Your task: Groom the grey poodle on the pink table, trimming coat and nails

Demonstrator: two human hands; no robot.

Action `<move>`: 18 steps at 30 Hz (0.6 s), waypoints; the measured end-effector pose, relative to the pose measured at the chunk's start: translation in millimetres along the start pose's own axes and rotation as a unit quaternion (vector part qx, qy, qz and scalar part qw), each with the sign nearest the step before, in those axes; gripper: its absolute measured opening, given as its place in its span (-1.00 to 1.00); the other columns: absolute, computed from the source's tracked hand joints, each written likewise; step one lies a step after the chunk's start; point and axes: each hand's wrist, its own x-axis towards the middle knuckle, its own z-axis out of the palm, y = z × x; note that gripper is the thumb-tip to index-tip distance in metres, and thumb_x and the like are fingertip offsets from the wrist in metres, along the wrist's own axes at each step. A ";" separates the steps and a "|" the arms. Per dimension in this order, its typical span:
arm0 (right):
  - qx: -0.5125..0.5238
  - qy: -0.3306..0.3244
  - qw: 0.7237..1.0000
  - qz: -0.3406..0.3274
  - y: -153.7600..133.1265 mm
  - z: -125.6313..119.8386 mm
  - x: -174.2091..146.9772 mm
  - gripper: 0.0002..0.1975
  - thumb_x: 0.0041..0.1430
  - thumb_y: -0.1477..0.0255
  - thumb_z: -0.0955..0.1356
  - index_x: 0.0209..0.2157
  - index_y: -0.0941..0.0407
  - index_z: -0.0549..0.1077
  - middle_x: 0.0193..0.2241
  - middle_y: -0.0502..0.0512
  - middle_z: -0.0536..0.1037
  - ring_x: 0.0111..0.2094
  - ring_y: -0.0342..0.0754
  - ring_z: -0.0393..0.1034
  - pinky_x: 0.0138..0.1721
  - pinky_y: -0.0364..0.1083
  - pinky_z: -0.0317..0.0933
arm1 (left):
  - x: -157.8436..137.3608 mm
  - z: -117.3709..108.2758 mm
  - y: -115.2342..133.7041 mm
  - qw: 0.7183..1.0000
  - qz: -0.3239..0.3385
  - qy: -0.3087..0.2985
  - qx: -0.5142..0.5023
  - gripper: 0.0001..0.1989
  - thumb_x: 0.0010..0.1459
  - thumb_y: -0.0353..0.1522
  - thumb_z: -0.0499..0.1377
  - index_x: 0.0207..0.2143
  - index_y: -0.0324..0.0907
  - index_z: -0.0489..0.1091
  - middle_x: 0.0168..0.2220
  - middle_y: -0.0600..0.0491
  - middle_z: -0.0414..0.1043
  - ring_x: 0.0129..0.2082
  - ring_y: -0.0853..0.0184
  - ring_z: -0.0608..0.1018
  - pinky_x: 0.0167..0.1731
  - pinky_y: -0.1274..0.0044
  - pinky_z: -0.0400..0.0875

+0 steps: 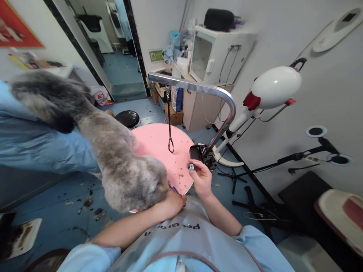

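A grey, close-clipped dog is on a round pink grooming table, to my left. My left hand lies low against the dog's near end, fingers curled. A slim blue tool pokes out beside it, mostly hidden, so its kind is unclear. Over the table's right edge, my right hand pinches a small metal piece that looks like a clipper blade. Just beyond that hand is a black tool holder fixed to the arm's post.
A bent metal grooming arm with a hanging black loop spans the table. Another person's blue-clad leg is at left. A white dryer, a ring-light stand and a cabinet stand around. Hair clumps litter the floor.
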 end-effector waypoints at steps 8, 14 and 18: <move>-0.008 -0.012 0.999 -0.028 2.4 -2.7 -1.9 -0.74 0.02 0.52 0.43 -0.21 -0.02 0.52 -0.20 0.06 0.52 -0.12 -0.04 0.42 -0.06 0.02 0.33 | -2.8 -5.6 1.7 1.000 0.002 -0.017 -0.005 -0.75 0.19 -0.31 0.12 -0.19 -0.34 0.40 -0.30 -0.30 0.50 -0.25 -0.15 0.55 -0.29 0.12 0.36; -0.016 -0.028 0.998 -0.053 2.6 -3.8 -2.8 -0.70 0.05 0.56 0.41 -0.18 -0.06 0.51 -0.16 0.06 0.49 -0.08 -0.05 0.40 -0.05 0.01 0.32 | -5.2 -4.4 2.2 1.000 -0.001 -0.007 0.015 -0.72 0.21 -0.31 0.09 -0.16 -0.35 0.39 -0.27 -0.34 0.50 -0.26 -0.16 0.55 -0.28 0.07 0.34; -0.036 -0.034 0.997 -0.067 3.0 -5.0 -3.6 -0.73 0.07 0.53 0.41 -0.18 -0.05 0.50 -0.15 0.08 0.47 -0.08 -0.03 0.39 -0.07 0.03 0.32 | -5.1 -3.5 2.0 1.000 0.003 -0.004 0.001 -0.71 0.19 -0.27 0.12 -0.18 -0.34 0.39 -0.27 -0.32 0.50 -0.29 -0.14 0.55 -0.29 0.10 0.37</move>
